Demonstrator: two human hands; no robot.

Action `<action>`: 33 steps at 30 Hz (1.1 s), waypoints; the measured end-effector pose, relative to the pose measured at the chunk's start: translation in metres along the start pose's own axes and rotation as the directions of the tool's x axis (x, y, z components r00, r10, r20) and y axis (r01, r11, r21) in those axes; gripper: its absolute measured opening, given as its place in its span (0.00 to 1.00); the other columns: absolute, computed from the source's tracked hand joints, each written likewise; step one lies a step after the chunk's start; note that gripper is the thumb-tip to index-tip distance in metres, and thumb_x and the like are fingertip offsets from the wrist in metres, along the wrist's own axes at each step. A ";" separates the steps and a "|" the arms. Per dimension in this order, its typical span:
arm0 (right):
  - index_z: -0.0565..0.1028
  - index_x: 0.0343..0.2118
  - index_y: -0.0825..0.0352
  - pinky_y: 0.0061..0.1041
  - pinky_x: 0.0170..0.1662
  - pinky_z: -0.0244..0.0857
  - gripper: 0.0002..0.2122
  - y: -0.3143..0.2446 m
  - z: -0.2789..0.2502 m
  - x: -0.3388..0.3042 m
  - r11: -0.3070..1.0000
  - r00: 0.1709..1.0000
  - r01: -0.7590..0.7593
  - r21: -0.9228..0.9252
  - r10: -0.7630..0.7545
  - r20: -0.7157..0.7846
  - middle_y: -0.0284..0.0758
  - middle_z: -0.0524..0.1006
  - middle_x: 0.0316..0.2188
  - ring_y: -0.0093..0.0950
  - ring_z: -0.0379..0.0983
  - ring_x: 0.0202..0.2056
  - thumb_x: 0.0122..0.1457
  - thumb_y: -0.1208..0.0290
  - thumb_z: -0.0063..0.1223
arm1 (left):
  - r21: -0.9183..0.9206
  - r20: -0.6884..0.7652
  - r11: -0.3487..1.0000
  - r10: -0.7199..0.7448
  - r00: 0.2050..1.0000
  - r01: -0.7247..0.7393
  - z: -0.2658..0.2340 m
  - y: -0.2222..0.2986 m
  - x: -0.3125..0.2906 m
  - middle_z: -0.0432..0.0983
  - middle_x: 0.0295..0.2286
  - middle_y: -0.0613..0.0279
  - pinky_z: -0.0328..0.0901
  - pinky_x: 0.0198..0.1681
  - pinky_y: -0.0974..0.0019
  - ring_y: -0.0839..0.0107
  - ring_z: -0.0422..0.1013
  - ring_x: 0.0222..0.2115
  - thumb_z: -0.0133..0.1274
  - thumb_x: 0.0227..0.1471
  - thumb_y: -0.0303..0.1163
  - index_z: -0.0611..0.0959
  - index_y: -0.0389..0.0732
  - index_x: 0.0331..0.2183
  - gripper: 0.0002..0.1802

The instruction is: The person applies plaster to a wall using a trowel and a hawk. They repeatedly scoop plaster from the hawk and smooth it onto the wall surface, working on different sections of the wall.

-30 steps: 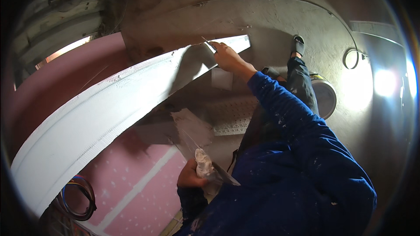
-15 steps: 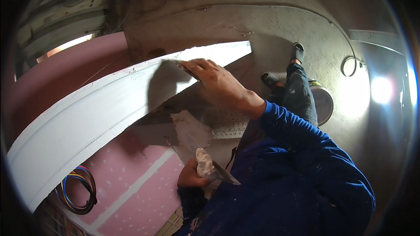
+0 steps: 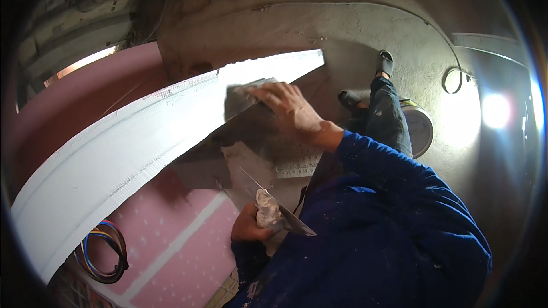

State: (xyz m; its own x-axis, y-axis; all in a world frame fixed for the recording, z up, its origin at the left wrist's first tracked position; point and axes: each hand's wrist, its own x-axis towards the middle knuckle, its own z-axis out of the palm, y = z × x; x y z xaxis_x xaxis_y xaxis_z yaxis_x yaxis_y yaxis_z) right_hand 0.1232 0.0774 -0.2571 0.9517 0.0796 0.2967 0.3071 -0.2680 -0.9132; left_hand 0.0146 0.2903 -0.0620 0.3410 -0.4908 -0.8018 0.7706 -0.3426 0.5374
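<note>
Head view: white plastered strip point(image 3: 131, 154), pink wall point(image 3: 188, 239), concrete floor point(image 3: 354, 28).

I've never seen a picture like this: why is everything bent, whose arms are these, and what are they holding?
There is no machine here: a person wears a wide fisheye camera on the head, looking down at their own two hands. That lens bends straight edges near the rim. The right hand, in a blue sleeve, presses a flat metal trowel blade against the long white plastered strip, which runs between pink boards. The left hand, low in the picture, holds a second flat metal blade carrying a lump of white plaster. Below the person you see their dark trousers and sandalled feet on a grey concrete floor, a round tub beside them, and a coil of coloured cables at lower left.
</note>
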 end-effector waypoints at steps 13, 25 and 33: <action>0.62 0.59 0.74 0.40 0.52 0.65 0.24 -0.021 -0.008 0.063 0.873 0.883 -0.449 0.191 0.401 0.243 0.56 0.67 0.50 0.49 0.68 0.50 0.57 0.77 0.42 | -0.001 -0.185 0.987 0.159 0.970 -0.161 0.026 -0.005 -0.016 0.78 0.30 0.67 0.67 0.35 0.70 0.77 0.73 0.31 0.62 0.35 0.28 0.80 0.36 0.36 0.19; 0.61 0.61 0.70 0.38 0.58 0.62 0.28 -0.057 -0.032 0.052 0.995 1.000 -0.005 0.095 0.007 -0.023 0.49 0.65 0.54 0.47 0.64 0.54 0.54 0.83 0.46 | 0.128 -0.280 0.972 0.225 0.933 -0.196 0.029 -0.019 -0.013 0.73 0.25 0.58 0.66 0.21 0.68 0.71 0.72 0.22 0.64 0.35 0.27 0.72 0.39 0.33 0.21; 0.57 0.64 0.66 0.39 0.61 0.60 0.34 -0.064 -0.004 0.029 1.000 0.996 -0.022 0.012 0.021 0.083 0.47 0.63 0.57 0.46 0.61 0.57 0.52 0.81 0.51 | 0.084 -0.261 0.995 0.080 0.962 -0.060 0.028 -0.009 -0.018 0.74 0.25 0.58 0.66 0.22 0.68 0.70 0.73 0.23 0.65 0.34 0.29 0.73 0.37 0.33 0.21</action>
State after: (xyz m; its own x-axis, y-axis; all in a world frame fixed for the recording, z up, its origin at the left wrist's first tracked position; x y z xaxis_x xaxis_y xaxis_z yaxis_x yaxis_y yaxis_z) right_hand 0.1313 0.0933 -0.1892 0.9551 0.1537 0.2531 0.2861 -0.2582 -0.9227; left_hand -0.0134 0.2797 -0.0445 0.5301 -0.2906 -0.7966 0.7009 -0.3785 0.6045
